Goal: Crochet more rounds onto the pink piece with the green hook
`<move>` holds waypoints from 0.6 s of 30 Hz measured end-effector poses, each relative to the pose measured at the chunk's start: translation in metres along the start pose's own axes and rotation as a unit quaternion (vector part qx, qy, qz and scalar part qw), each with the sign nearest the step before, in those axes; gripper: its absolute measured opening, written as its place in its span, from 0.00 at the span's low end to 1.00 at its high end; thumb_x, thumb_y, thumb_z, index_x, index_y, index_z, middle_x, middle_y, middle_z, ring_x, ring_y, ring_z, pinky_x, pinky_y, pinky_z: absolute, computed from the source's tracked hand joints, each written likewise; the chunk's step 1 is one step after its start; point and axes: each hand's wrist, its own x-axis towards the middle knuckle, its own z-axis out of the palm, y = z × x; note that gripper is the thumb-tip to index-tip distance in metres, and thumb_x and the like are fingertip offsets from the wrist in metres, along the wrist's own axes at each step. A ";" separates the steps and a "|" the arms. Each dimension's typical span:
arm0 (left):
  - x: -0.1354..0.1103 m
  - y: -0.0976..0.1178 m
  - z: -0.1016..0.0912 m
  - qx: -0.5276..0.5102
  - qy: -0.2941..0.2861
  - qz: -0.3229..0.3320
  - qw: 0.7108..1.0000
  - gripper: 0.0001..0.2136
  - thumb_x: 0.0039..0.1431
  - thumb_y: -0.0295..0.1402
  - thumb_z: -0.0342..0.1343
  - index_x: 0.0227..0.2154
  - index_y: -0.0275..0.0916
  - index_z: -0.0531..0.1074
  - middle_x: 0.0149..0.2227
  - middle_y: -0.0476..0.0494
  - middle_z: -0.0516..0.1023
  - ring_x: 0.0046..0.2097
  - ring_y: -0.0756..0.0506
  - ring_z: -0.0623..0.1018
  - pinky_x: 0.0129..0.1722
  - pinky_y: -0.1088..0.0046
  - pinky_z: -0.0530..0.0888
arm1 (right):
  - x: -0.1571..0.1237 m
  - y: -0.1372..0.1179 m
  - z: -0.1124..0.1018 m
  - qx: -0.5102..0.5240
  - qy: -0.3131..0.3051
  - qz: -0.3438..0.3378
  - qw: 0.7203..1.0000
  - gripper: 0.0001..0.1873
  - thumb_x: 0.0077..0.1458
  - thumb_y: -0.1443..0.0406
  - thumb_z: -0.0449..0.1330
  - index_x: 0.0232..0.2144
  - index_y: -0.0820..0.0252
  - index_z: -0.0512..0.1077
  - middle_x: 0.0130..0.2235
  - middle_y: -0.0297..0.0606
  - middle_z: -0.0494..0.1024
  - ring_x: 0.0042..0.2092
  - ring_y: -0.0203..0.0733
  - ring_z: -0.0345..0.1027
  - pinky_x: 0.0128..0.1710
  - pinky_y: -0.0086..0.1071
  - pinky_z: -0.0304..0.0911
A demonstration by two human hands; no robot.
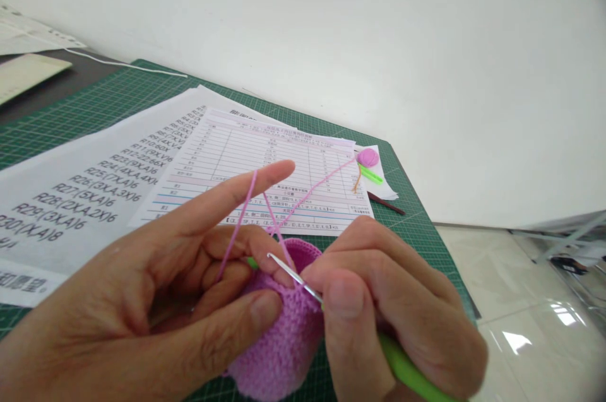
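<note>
Closest to the camera were two bare hands, both clamped on their work. The left hand (127, 301) held a pink crocheted cup (279, 342) against its fingers, just above a green cutting mat (416, 225), with its index finger raised and a strand of pink yarn (241, 219) looped over it. The right hand (398, 307) gripped a green-handled crochet hook (402, 361) between thumb and fingers, its steel shaft (293, 277) crossing the cup's rim, with the tip just beside the left fingertips. Whether the tip had entered a stitch could not be told.

Much of the cup was already worked: its walls stood in close, even rows, while the rim remained open. A printed sheet of numbered rounds (80, 200) lay on the mat beneath a ruled form (274, 162), with entries running down to R30, but the pictures did not show which round had been reached. The yarn ran across the form to a small pink yarn ball (367, 157), so a supply remained. That ball sat on a scrap of white paper (387, 186) beside a green strip (372, 173), with a dark brown rod (386, 203) just below.
</note>
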 end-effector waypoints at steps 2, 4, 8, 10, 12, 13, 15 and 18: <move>0.000 -0.004 -0.002 0.010 0.005 -0.005 1.000 0.38 0.46 0.29 0.71 0.60 0.61 0.66 0.24 0.55 0.80 0.21 0.52 0.76 0.20 0.86 0.75 | 0.002 0.000 -0.001 -0.016 0.000 -0.005 1.000 0.18 0.64 0.67 0.55 0.21 0.63 0.67 0.23 0.28 0.71 0.25 0.27 0.60 0.24 0.29 0.60; 0.001 -0.007 -0.005 0.016 0.004 -0.011 1.000 0.39 0.46 0.29 0.70 0.61 0.62 0.65 0.26 0.54 0.81 0.23 0.51 0.78 0.22 0.84 0.77 | 0.003 0.000 -0.002 -0.021 -0.003 -0.009 1.000 0.17 0.64 0.67 0.56 0.22 0.63 0.67 0.23 0.28 0.70 0.25 0.27 0.60 0.25 0.29 0.61; 0.003 -0.008 -0.008 -0.013 -0.016 -0.020 1.000 0.37 0.47 0.27 0.69 0.59 0.61 0.67 0.27 0.54 0.81 0.26 0.49 0.80 0.25 0.80 0.78 | 0.002 0.000 -0.002 -0.004 -0.023 -0.026 0.999 0.16 0.66 0.66 0.54 0.24 0.63 0.67 0.25 0.28 0.71 0.27 0.28 0.61 0.27 0.29 0.62; 0.003 -0.005 -0.007 -0.026 -0.038 -0.020 0.999 0.36 0.48 0.27 0.68 0.59 0.61 0.67 0.25 0.54 0.80 0.24 0.48 0.78 0.23 0.79 0.78 | 0.003 0.000 -0.003 0.025 -0.016 -0.016 0.999 0.17 0.67 0.65 0.51 0.25 0.63 0.68 0.25 0.28 0.70 0.27 0.27 0.61 0.27 0.28 0.63; 0.002 0.000 -0.003 -0.025 -0.038 -0.023 0.999 0.35 0.49 0.26 0.68 0.59 0.62 0.68 0.25 0.53 0.81 0.24 0.48 0.78 0.24 0.78 0.78 | 0.006 0.000 -0.005 0.052 -0.032 -0.011 0.998 0.17 0.68 0.66 0.50 0.27 0.63 0.69 0.25 0.27 0.70 0.27 0.27 0.62 0.27 0.27 0.64; 0.001 0.004 0.000 -0.023 -0.030 -0.030 0.999 0.35 0.49 0.26 0.68 0.58 0.62 0.68 0.25 0.53 0.81 0.25 0.48 0.78 0.25 0.78 0.78 | 0.008 0.000 -0.006 0.062 -0.047 -0.011 0.997 0.17 0.68 0.67 0.49 0.27 0.63 0.70 0.26 0.27 0.71 0.26 0.26 0.63 0.28 0.26 0.65; -0.002 0.010 0.005 -0.024 -0.014 -0.049 0.998 0.33 0.50 0.27 0.68 0.57 0.62 0.69 0.26 0.53 0.81 0.27 0.49 0.78 0.28 0.79 0.78 | 0.011 0.001 -0.008 0.080 -0.074 -0.010 0.994 0.17 0.68 0.69 0.48 0.28 0.63 0.71 0.26 0.27 0.73 0.27 0.25 0.66 0.29 0.25 0.67; -0.005 0.016 0.009 -0.051 -0.025 -0.067 0.996 0.31 0.51 0.24 0.66 0.57 0.60 0.70 0.28 0.53 0.81 0.28 0.50 0.78 0.32 0.80 0.79 | 0.012 0.003 -0.010 0.098 -0.063 0.001 0.993 0.20 0.68 0.70 0.46 0.27 0.61 0.70 0.25 0.25 0.74 0.25 0.24 0.68 0.27 0.23 0.67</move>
